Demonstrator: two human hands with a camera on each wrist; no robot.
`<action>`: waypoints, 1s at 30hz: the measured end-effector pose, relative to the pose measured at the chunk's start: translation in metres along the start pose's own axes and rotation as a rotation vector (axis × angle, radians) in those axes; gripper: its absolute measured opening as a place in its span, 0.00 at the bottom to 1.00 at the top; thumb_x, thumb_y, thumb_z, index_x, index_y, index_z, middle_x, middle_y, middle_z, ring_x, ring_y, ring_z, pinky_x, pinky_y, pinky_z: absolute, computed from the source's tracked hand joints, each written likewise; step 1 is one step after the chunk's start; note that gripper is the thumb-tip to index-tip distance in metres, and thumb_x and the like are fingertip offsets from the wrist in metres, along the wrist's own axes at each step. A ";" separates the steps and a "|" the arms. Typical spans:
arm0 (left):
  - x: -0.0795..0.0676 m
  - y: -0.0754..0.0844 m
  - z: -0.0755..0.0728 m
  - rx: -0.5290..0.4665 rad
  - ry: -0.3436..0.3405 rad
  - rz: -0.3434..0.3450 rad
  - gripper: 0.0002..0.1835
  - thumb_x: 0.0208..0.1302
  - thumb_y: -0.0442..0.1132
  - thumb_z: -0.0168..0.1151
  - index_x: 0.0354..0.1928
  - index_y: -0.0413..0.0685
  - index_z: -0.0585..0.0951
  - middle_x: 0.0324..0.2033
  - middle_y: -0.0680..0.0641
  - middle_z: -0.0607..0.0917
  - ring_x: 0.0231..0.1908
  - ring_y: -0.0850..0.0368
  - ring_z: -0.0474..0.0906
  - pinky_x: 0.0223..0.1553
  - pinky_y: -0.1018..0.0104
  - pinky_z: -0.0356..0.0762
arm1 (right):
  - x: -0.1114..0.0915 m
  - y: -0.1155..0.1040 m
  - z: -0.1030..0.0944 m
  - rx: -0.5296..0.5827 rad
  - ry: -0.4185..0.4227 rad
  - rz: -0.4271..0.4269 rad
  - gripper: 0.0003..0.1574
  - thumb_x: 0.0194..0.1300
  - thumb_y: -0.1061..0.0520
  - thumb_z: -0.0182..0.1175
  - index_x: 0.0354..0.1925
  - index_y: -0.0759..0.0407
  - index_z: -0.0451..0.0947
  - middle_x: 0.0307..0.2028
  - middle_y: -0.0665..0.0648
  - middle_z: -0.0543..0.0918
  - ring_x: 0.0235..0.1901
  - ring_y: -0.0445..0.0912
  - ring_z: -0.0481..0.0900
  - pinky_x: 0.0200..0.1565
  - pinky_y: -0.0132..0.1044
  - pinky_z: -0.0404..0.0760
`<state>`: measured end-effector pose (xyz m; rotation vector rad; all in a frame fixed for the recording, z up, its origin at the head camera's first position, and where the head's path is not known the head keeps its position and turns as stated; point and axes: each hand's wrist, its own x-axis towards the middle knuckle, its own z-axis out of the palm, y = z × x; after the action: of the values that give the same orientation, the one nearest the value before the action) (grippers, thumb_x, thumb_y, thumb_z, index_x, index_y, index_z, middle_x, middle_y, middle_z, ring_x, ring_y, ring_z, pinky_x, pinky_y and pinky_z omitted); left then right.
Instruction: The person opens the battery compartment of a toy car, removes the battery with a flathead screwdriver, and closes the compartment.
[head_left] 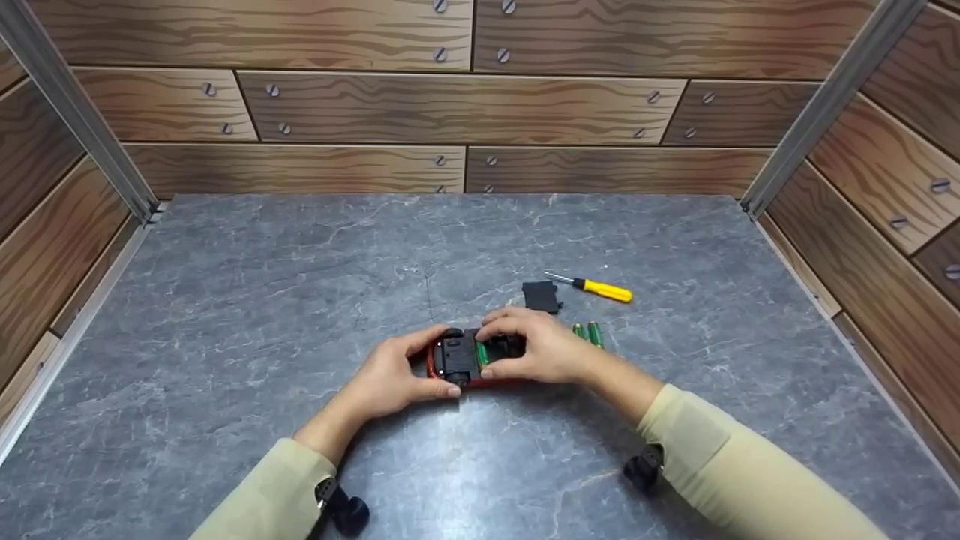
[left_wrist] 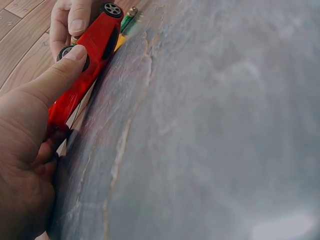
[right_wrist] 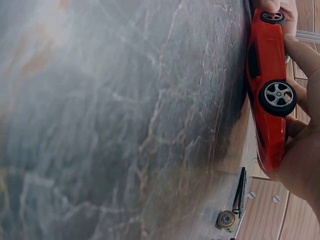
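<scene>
A red toy car (head_left: 454, 355) lies upside down on the table, its black underside and wheels facing up. My left hand (head_left: 388, 376) grips its left end, with the thumb on the near side by a wheel (left_wrist: 74, 57) and fingers on the far side. Over the car's open battery compartment, my right hand (head_left: 541, 346) pinches a green battery (head_left: 481, 353) end to end between thumb and finger. The battery is at the compartment's left part; whether it is fully seated I cannot tell. My right hand hides part of the compartment.
Two green batteries (head_left: 595, 334) lie just right of the car, partly behind my right hand. Beyond it are a black battery cover (head_left: 541, 296) and a yellow-handled screwdriver (head_left: 606, 290). Wood-patterned panels (head_left: 465, 109) wall the grey marbled table (head_left: 285, 277) at the back and sides.
</scene>
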<state>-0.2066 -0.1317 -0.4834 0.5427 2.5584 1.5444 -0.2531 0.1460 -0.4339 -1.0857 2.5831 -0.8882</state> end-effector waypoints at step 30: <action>0.001 -0.003 0.000 -0.022 0.002 0.012 0.52 0.46 0.51 0.88 0.75 0.48 0.75 0.69 0.46 0.81 0.68 0.47 0.76 0.74 0.46 0.66 | -0.002 0.004 -0.003 0.134 0.070 -0.059 0.29 0.61 0.46 0.80 0.57 0.50 0.85 0.60 0.46 0.84 0.62 0.47 0.79 0.68 0.51 0.74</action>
<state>-0.2081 -0.1322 -0.4857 0.5548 2.5413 1.5755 -0.2551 0.1505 -0.4341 -1.1172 2.5162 -1.1143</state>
